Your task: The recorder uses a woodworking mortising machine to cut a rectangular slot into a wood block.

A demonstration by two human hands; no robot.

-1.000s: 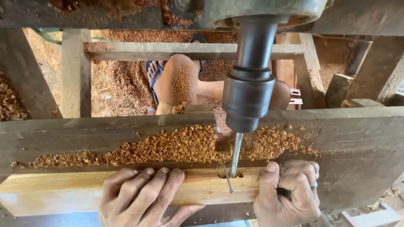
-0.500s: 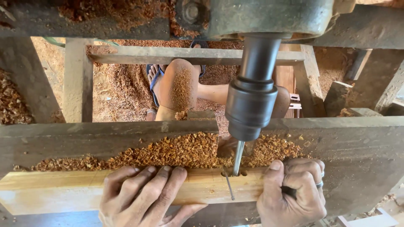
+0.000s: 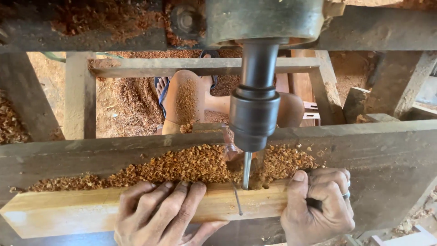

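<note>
Item: pale yellow rectangular wooden bar [image 3: 91,209], lying flat along the grey timber machine bed [image 3: 387,150] under a drift of orange-brown wood shavings [image 3: 182,166], the slim steel bit [image 3: 246,169] of the dark cylindrical drill chuck [image 3: 254,119] sunk into a slot by its pencil line; I judge the boring step in hand, and any next cut calls for holding the bar dead steady. My left hand [image 3: 168,214] lies flat with fingers spread on the bar's top; my right hand [image 3: 318,207] is curled closed around its end.
</note>
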